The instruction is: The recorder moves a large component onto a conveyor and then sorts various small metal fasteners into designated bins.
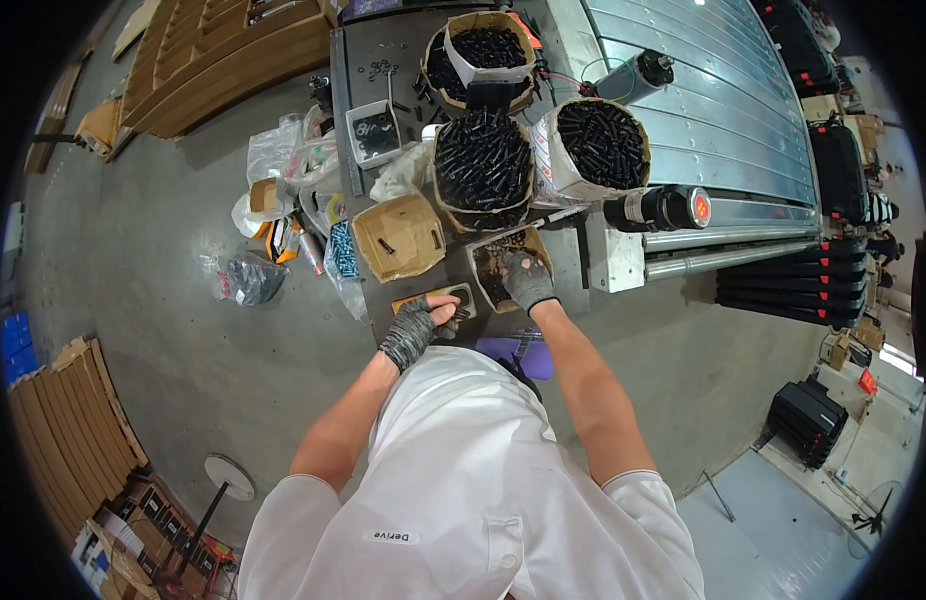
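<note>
My left hand, in a grey fingerless glove, is closed at the table's near edge. Small dark pieces show by its fingertips, too small to name, beside a small shallow tray. My right hand, gloved the same way, reaches into a cut-down cardboard box of small dark parts. Its fingers are curled, and whatever they pinch is hidden. Left of that box stands another cardboard box with a couple of small black pieces in it.
Boxes heaped with black cylindrical parts crowd the dark table, with a white bin to their left. A black cylinder with a red end lies at the right, near a metal roller conveyor. Plastic bags lie on the floor at left.
</note>
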{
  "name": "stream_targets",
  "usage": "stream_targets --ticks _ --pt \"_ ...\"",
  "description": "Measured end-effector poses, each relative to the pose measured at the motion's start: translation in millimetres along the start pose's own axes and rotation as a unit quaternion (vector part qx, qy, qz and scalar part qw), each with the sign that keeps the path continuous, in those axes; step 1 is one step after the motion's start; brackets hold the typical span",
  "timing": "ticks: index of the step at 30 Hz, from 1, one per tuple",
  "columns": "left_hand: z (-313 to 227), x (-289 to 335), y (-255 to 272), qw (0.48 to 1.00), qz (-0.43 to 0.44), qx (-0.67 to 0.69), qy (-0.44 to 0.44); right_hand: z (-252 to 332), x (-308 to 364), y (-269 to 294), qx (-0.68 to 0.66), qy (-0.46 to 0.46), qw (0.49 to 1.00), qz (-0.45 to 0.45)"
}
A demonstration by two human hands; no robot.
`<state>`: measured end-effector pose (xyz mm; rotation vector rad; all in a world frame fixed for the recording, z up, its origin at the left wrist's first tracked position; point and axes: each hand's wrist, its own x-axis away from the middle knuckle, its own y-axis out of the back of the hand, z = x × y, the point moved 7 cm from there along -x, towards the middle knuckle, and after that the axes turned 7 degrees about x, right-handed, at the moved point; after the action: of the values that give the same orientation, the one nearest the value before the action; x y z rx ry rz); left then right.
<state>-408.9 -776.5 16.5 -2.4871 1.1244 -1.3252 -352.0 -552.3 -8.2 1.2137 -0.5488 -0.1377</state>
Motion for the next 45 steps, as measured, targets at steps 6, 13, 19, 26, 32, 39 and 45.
stream_targets --ticks 6,13,19,26,32,39,45 --pt "-7 5 -4 0.999 -0.001 0.033 0.011 -3 3 -7 -0.083 0.003 0.996 -0.021" --pt "-9 3 -9 1.000 0.006 0.010 -0.029 5 -2 -18 -0.048 -0.017 0.999 0.012" --pt "-11 2 -7 0.999 -0.007 -0.005 -0.047 11 1 -7 -0.034 0.024 0.998 -0.044" --pt "-19 -2 -16 0.998 0.001 0.068 -0.015 -11 9 18 -0.122 -0.053 0.989 -0.061" --pt "-23 -4 -17 0.996 0.006 0.068 -0.049 1 6 -7 -0.161 -0.048 0.986 0.006" --pt "-6 5 3 0.999 -0.013 0.009 -0.049 15 -4 -18 -0.027 -0.004 1.000 -0.007" --pt "-11 4 -3 0.999 -0.015 0.036 -0.036 8 8 8 -0.118 -0.059 0.991 -0.023"
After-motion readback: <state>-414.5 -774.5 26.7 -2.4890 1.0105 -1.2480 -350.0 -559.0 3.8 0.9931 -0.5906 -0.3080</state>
